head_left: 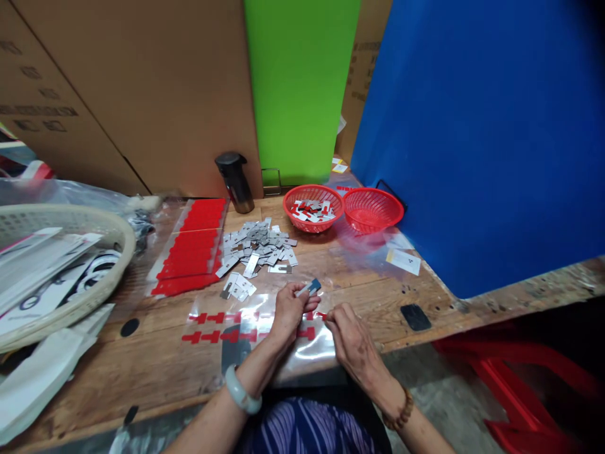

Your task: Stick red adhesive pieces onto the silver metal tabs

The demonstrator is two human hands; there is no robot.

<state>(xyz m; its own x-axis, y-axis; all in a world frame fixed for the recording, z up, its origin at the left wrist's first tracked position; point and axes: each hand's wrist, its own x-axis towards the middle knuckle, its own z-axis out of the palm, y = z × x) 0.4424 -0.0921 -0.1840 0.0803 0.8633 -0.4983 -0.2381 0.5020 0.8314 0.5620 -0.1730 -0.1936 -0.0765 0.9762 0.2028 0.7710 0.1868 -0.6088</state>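
Observation:
My left hand (289, 310) is closed on a small flat metal plate (309, 288) with a slot in it. Just to its right, my right hand (348, 337) pinches a small red sticker (321, 314), mostly hidden by the fingers. Under both hands lies a clear plastic sheet (278, 359) bearing rows of red T-shaped stickers (220, 337); my left hand and forearm cover part of the rows. Beyond the sheet, a pile of similar metal plates (258, 243) is heaped, with a few loose plates (239, 287) nearer me.
A red basket (293, 217) holds plates with red on them; a second red basket (373, 211) stands beside it. Stacked red sticker sheets (189, 249) lie left of the pile. A dark flask (235, 183), a large pale basket (123, 252) and a blue panel (486, 139) surround the workspace.

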